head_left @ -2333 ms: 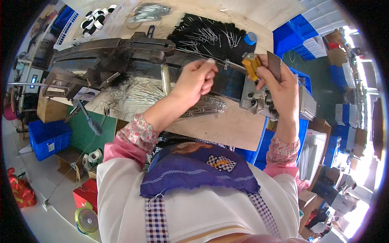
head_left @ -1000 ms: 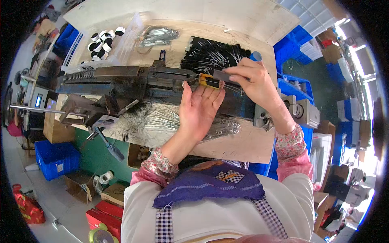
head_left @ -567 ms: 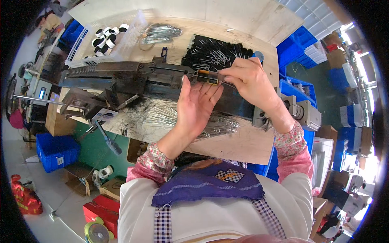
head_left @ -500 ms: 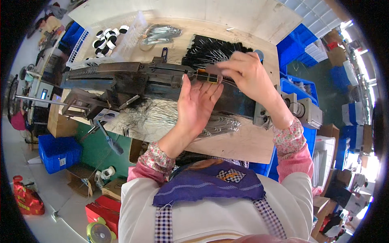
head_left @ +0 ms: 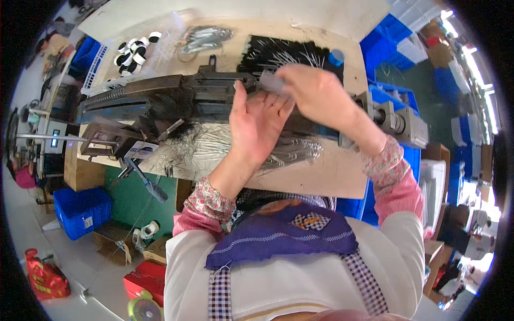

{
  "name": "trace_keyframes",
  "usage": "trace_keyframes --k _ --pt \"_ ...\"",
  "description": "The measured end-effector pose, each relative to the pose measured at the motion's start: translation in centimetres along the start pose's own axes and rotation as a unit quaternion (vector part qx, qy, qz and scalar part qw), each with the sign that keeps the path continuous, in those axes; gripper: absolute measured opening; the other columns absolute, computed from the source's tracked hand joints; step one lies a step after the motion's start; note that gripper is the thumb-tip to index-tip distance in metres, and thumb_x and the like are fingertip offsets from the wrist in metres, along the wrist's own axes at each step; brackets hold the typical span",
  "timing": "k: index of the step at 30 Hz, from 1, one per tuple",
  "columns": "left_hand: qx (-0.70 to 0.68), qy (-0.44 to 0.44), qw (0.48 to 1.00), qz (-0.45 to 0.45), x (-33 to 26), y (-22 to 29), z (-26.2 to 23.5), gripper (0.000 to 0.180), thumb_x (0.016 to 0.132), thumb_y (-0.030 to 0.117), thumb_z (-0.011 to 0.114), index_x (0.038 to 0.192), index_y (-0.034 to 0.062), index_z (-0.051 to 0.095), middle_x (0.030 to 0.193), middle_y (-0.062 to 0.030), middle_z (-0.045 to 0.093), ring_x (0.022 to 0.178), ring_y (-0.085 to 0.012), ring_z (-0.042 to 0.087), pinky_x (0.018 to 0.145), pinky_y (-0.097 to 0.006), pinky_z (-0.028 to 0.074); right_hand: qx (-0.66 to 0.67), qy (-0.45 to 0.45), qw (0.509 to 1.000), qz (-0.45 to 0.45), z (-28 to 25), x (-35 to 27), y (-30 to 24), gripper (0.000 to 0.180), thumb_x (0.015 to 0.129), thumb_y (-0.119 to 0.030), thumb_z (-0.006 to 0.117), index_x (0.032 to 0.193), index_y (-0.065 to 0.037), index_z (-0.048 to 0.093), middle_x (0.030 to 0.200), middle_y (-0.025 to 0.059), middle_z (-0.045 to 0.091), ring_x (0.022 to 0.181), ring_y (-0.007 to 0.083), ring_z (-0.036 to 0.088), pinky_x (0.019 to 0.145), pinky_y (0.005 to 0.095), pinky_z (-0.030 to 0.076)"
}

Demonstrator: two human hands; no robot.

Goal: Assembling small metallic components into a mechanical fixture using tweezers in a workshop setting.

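Left hand [head_left: 256,127] palm-up; right hand [head_left: 316,92] curled

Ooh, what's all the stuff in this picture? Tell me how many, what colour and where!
Flat wooden bench: one, pale, middle
Long metal machine: one, dark, across the bench
Plastic basket: one, clear, bench's far left
Round rolls: many, white and black, inside the basket
Thin metal bundle: one, silver, right of the basket
Bristly pile: one, black with silver stems, beyond the machine
Small cylinder: one, blue, by the pile
Thin wires: many, silver, machine's near side
Plastic crates: several, blue, both sides
Shiny bag: one, red, left floor
Round fan: one, green, bottom left
Flat piece: one, grey, blurred, centre
Left hand: one, floral pink sleeve, open beside the flat piece
Right hand: one, floral pink sleeve, gripping the flat piece
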State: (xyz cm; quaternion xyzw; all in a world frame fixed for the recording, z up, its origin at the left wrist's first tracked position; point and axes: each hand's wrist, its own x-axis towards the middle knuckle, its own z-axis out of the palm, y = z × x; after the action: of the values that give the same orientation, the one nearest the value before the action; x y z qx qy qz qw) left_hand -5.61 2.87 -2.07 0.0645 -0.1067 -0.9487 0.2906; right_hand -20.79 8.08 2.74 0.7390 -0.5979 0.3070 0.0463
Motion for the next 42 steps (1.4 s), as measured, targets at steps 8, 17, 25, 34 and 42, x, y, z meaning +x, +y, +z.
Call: trace_keyframes --k 8,17,25,34,42 --pt "0.056 0.082 0.995 0.032 -0.1 0.4 1.3 0.049 0.098 0.052 0.033 0.074 0.0097 0.04 0.081 -0.0044 0.046 0.092 -0.0203 0.05 0.103 -0.041 0.034 -0.131 -0.136 0.979 0.083 -1.6 0.2 -3.0 0.026 0.083 -0.007 0.054 0.108 -0.001 0.053 0.061 0.0183 0.06 0.062 0.0372 0.062 0.054 0.0452 0.048" --pt "0.145 0.121 0.982 0.028 0.4 -0.2 1.0 0.041 0.098 0.04 0.044 0.11 0.0016 0.052 0.109 -0.0076 0.057 0.109 -0.0209 0.051 0.103 -0.037 0.035 -0.158 -0.09 0.983 0.023 -0.9 -1.9 -1.5 0.019 0.074 -0.006 0.06 0.089 0.001 0.052 0.067 0.014 0.064 0.065 0.0349 0.066 0.052 0.0389 0.052" --pt "0.169 0.242 0.955 0.012 0.4 -6.2 -2.3 0.032 0.091 0.028 0.06 0.115 0.008 0.053 0.114 -0.0057 0.056 0.109 -0.0202 0.052 0.098 -0.035 0.038 -0.014 -0.268 0.962 0.047 3.1 -13.3 -3.8 0.017 0.078 -0.007 0.055 0.095 -0.004 0.056 0.086 0.0114 0.063 0.08 0.03 0.065 0.063 0.0411 0.053" --pt "0.922 0.145 0.201 0.297 -14.5 5.5 -6.9 0.063 0.089 0.019 0.058 0.145 0.0045 0.032 0.148 -0.0239 0.03 0.137 -0.0407 0.03 0.11 -0.049 0.024 0.063 -0.191 0.98 -0.001 5.9 -14.8 -2.2 0.015 0.075 -0.01 0.06 0.089 -0.006 0.057 0.081 0.0076 0.061 0.074 0.0236 0.064 0.062 0.0362 0.052" --pt "0.802 0.567 0.103 0.156 -30.9 22.3 -15.6 0.077 0.082 0.028 0.066 0.145 0.0063 0.029 0.11 -0.0247 0.063 0.094 -0.0412 0.064 0.076 -0.046 0.05 0.194 -0.099 0.952 0.213 0.7 -15.9 -2.2 0.023 0.077 -0.004 0.064 0.099 -0.005 0.057 0.094 0.0115 0.061 0.083 0.022 0.065 0.07 0.0335 0.051"
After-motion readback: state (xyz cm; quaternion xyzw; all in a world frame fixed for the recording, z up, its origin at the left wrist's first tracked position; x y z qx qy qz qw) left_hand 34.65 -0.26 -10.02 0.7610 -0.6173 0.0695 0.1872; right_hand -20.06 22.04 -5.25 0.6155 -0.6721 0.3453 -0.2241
